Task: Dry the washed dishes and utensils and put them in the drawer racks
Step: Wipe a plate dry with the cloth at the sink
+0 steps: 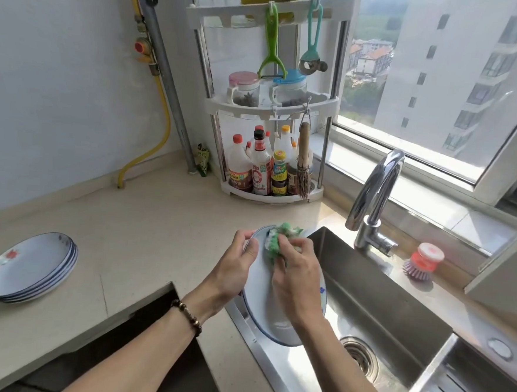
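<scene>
A white plate (261, 291) with a blue rim stands tilted over the left edge of the steel sink (375, 296). My left hand (237, 264) grips its upper left rim. My right hand (296, 278) holds a green and white cloth (279, 237) bunched against the plate's face near the top. A stack of several white plates (29, 268) with a red flower print sits on the counter at the far left.
A chrome tap (373, 194) rises behind the sink. A red and purple dish brush (424, 262) stands on the ledge to its right. A corner rack (272, 105) holds bottles, jars and hanging tools. A dark open gap (118, 348) lies below the counter edge.
</scene>
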### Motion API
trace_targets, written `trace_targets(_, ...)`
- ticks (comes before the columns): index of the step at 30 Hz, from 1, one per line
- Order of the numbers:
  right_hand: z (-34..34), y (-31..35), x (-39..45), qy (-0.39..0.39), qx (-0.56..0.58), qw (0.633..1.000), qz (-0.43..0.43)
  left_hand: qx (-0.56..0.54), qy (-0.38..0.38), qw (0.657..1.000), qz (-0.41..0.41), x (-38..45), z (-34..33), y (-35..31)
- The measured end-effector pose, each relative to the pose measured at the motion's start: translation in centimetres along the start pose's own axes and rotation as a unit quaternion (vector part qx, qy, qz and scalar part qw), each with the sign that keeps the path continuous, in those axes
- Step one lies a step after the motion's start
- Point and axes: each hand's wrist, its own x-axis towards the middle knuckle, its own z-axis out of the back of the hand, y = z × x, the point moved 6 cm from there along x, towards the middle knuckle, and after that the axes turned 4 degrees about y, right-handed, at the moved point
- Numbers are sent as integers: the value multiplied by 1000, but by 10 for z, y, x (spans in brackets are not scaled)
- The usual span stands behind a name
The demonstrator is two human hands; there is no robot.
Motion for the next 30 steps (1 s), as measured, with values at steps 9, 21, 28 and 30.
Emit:
trace_targets(9, 0, 13, 5, -3, 40, 999, 16, -5, 25, 1000, -7, 2, 1, -11)
trace_targets(21, -2, 43, -20, 139, 85, 976, 144, -52, -22, 998, -8, 15, 20, -28)
trace_targets(28, 10, 41, 10, 90, 74, 989, 87, -53, -52, 997, -12, 19, 6, -30)
trace_targets(30, 8, 38, -7, 178, 60, 974, 126, -74, -91, 993, 13, 17, 16, -28)
